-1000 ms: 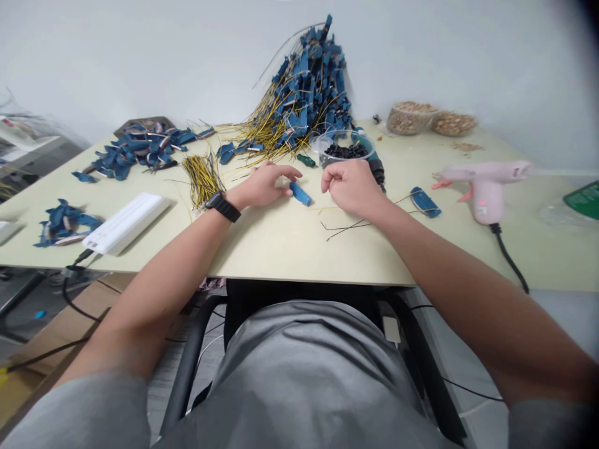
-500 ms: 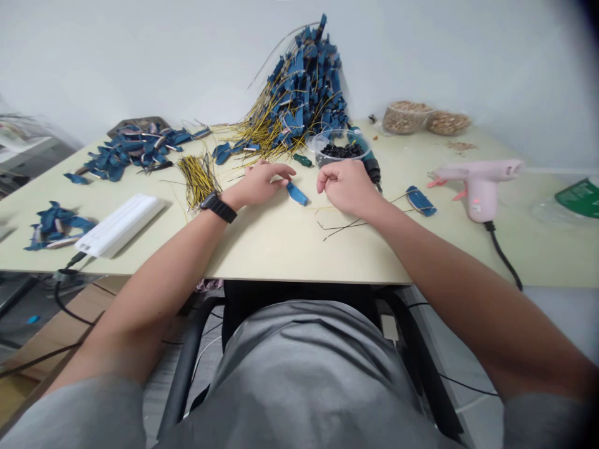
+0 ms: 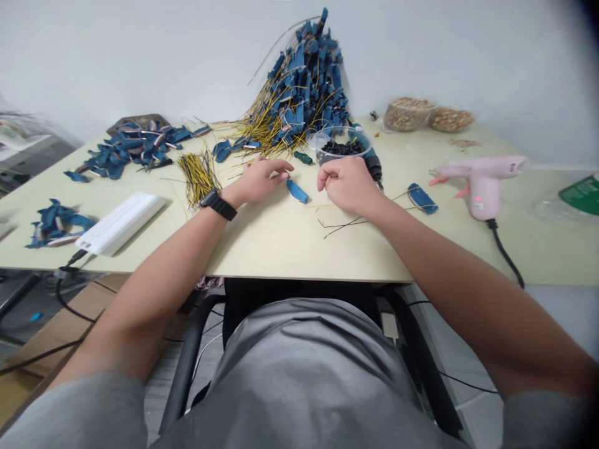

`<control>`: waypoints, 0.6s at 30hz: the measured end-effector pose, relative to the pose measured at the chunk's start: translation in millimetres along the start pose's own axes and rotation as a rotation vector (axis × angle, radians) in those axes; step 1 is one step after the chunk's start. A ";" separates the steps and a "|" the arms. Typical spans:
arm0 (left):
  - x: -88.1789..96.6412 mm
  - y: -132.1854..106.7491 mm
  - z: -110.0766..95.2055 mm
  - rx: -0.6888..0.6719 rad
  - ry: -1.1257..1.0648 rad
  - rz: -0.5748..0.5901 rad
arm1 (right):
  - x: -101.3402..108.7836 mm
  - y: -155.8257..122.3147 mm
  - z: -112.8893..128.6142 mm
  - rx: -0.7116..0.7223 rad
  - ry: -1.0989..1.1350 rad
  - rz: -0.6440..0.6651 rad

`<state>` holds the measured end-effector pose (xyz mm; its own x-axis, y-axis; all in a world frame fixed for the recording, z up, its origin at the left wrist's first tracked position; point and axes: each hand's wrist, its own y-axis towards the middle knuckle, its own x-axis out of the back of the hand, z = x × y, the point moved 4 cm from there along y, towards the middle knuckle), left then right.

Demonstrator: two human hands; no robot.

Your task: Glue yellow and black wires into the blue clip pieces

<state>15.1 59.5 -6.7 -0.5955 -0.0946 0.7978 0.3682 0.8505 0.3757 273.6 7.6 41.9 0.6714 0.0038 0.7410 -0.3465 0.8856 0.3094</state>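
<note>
My left hand (image 3: 261, 181) rests on the table with its fingers stretched and apart, holding nothing visible. Just right of its thumb lies a small blue leaf-shaped piece (image 3: 297, 191), flat on the tabletop. Across from it, my right hand (image 3: 347, 182) is closed, fingers curled in; whatever they may hold is hidden. Thin dark wires (image 3: 344, 228) lie crossed below that hand, partly under the wrist. Further right lies another blue piece (image 3: 422, 197) with wire by it. Behind the right hand stands a clear tub (image 3: 322, 149) of small black parts.
A tall heap of blue pieces on yellow wires (image 3: 299, 93) leans at the wall. Left are a yellow wire bundle (image 3: 196, 178), loose blue pieces (image 3: 116, 156), pliers (image 3: 156, 165) and a white power strip (image 3: 122, 223). A pink glue gun (image 3: 484, 181) stands right, near bags of brown bits (image 3: 408, 115).
My left fingertips have come slightly away from the small blue piece, which stays on the table. The right hand keeps its closed shape. The view has shifted slightly.
</note>
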 end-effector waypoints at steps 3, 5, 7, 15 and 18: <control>-1.1 0.0 0.9 0.002 -0.010 -0.017 | 0.6 -1.0 1.8 -0.007 0.004 0.001; -1.2 0.0 0.5 0.016 -0.005 -0.012 | 0.7 -0.9 1.9 -0.008 0.000 0.003; -0.7 0.1 -0.6 0.022 -0.013 -0.007 | 0.4 -0.1 0.9 0.000 -0.006 0.003; 0.3 2.5 -2.9 0.002 -0.046 -0.042 | 0.1 0.9 -0.9 0.003 0.005 -0.009; -0.4 3.1 -2.1 0.006 -0.042 -0.045 | 0.8 -0.3 0.9 0.002 0.010 0.001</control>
<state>18.0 61.1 -4.9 -0.6406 -0.1112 0.7597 0.3364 0.8488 0.4080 273.6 6.9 42.9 0.6776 0.0092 0.7354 -0.3486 0.8845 0.3101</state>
